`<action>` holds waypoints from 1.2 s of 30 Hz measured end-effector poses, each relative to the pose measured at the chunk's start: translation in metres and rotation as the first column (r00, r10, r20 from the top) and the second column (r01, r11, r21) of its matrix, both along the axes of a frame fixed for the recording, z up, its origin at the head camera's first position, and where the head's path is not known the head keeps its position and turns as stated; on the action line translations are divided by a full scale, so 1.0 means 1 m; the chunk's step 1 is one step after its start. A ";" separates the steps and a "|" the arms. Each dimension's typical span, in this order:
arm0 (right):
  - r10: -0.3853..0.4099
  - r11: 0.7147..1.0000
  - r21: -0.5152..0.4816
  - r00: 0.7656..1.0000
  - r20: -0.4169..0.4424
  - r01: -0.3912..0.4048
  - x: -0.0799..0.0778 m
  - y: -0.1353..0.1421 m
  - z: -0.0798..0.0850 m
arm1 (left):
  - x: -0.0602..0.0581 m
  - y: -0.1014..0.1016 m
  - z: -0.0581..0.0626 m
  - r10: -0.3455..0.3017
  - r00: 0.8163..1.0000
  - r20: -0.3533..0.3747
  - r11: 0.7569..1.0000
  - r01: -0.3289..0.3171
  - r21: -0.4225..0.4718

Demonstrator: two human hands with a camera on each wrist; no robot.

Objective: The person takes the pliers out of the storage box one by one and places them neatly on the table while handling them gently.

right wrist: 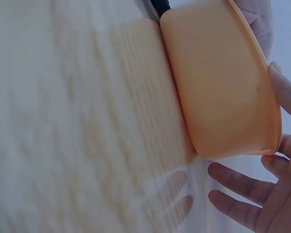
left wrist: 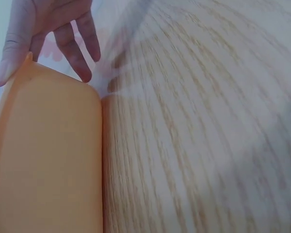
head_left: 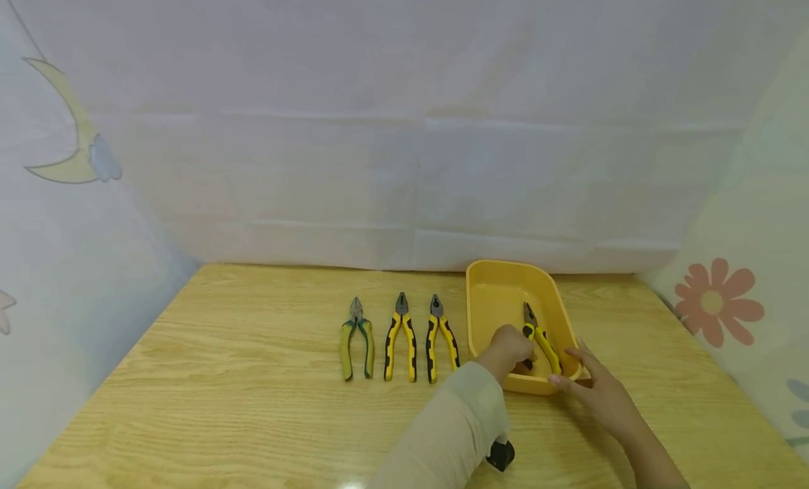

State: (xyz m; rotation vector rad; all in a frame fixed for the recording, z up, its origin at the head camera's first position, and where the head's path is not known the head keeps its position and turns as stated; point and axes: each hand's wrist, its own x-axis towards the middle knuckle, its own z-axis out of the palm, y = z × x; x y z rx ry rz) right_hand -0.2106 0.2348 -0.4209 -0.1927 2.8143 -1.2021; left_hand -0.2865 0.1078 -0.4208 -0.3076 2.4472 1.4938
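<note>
A yellow plastic bin stands at the back right of the table. My left hand reaches down inside it and grips one handle of yellow-and-black pliers; their jaws point away from me. The fingertips are hidden in the head view. Thumb and fingers of my right hand hold the bin's near right corner at the rim. In the right wrist view, two fingers of the right hand extend away from the bin wall. The left wrist view shows the bin's outer wall and that same right hand.
Left of the bin lie green-handled pliers and two pairs of yellow-and-black pliers, side by side with jaws pointing away. The wooden table meets a pale cloth at the back. A black device is under the left wrist.
</note>
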 end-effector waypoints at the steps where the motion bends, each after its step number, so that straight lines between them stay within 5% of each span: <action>1: 0.000 1.000 -0.003 1.000 0.004 0.000 0.000 0.000 0.000 | 0.000 0.000 0.000 0.016 1.000 0.008 1.000 -0.017 0.027; 11: -0.021 1.000 0.023 0.999 0.032 0.020 -0.001 0.003 -0.001 | -0.001 -0.005 0.004 0.135 0.991 0.024 0.925 -0.135 0.354; 21: -0.027 1.000 0.004 0.999 0.034 0.027 0.000 0.000 0.000 | 0.000 -0.011 0.005 0.223 0.975 -0.016 0.862 -0.189 0.470; 30: -0.028 1.000 0.011 1.000 0.015 0.028 0.000 0.000 0.001 | 0.001 -0.009 0.012 0.249 0.967 -0.052 0.813 -0.179 0.555; 36: -0.019 1.000 0.005 1.000 0.022 0.019 0.000 0.001 -0.001 | 0.012 -0.005 0.026 0.209 0.976 -0.068 0.738 -0.112 0.665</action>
